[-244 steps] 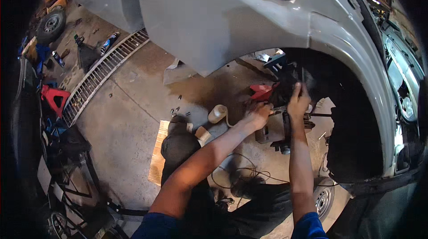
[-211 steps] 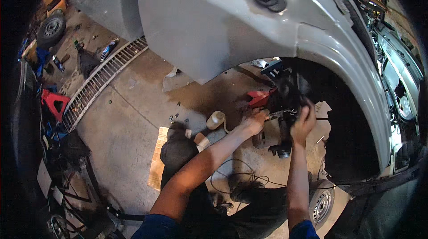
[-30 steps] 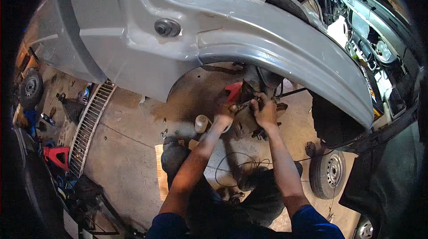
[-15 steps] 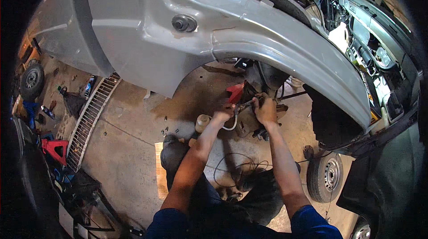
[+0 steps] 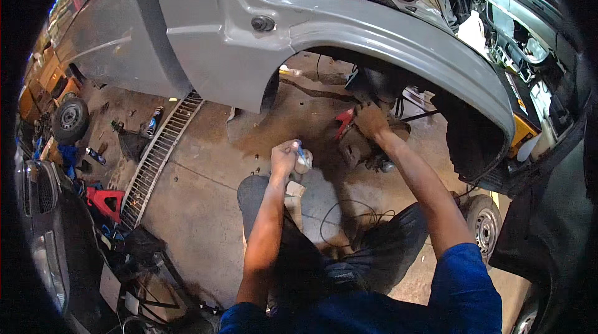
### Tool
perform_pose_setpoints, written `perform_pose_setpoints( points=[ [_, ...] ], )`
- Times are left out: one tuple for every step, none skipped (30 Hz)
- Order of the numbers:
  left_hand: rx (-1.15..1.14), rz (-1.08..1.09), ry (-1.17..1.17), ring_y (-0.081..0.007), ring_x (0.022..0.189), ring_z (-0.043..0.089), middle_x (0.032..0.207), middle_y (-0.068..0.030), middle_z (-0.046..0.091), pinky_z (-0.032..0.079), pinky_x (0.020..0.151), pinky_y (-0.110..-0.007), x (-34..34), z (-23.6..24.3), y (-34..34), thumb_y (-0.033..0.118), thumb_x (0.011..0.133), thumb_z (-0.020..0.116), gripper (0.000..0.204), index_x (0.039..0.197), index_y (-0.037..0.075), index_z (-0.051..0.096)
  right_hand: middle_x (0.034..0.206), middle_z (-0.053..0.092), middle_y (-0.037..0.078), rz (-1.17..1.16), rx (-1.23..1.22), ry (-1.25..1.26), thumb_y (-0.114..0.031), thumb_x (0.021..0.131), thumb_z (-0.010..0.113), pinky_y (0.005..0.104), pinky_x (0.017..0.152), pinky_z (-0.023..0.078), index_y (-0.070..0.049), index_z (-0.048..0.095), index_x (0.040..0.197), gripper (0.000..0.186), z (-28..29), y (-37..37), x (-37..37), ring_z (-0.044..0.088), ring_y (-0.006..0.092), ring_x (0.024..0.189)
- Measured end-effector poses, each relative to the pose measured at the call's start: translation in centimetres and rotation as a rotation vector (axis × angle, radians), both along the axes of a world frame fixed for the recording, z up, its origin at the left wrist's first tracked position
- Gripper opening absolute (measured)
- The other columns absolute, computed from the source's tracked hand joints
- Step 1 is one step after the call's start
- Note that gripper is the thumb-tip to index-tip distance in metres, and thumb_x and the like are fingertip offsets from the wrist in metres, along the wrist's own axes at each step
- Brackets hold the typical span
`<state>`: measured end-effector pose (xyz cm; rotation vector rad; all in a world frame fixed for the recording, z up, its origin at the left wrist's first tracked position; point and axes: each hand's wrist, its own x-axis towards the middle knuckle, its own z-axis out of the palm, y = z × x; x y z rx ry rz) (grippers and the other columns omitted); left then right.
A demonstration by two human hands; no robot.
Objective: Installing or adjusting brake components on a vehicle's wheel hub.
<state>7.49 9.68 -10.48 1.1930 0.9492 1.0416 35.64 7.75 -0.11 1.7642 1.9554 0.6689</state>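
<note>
My left hand [image 5: 284, 159] is closed on a thin blue-and-white piece [image 5: 301, 151], too small to name for sure. Just under that piece stands a pale round container [image 5: 304, 163] on the floor. Inside the wheel arch, my right hand [image 5: 372, 120] reaches to the dark wheel hub and brake parts [image 5: 356, 145]. Its fingers are curled, and whatever they grip is hidden behind the hand. A red jack stand [image 5: 344, 123] shows beside the right hand's fingers.
The grey fender [image 5: 374, 29] arches over the work. A black cable [image 5: 339, 209] loops between my knees, near a small cardboard box [image 5: 295, 189]. Left lie a metal grate [image 5: 163, 153] and another red stand [image 5: 106, 203]. A wheel [image 5: 484, 225] lies at right.
My left hand has drawn away from the hub, toward the pale container. The pale curved hose by it no longer shows. My right hand stays at the hub while the view has shifted.
</note>
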Motion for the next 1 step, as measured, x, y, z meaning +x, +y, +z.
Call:
perform_pose_setpoints(
  points=[
    [0.01, 0.009, -0.003, -0.01, 0.068, 0.059, 0.079, -0.0076, 0.067, 0.047, 0.062, -0.024, -0.69, -0.09, -0.27, 0.012, 0.09, 0.058, 0.021, 0.1, -0.005, 0.065, 0.106, 0.063, 0.015, 0.009, 0.001, 0.004, -0.026, 0.082, 0.057, 0.0373, 0.075, 0.046, -0.006, 0.07, 0.09, 0.025, -0.2, -0.22, -0.54, 0.054, 0.0287, 0.108]
  ],
)
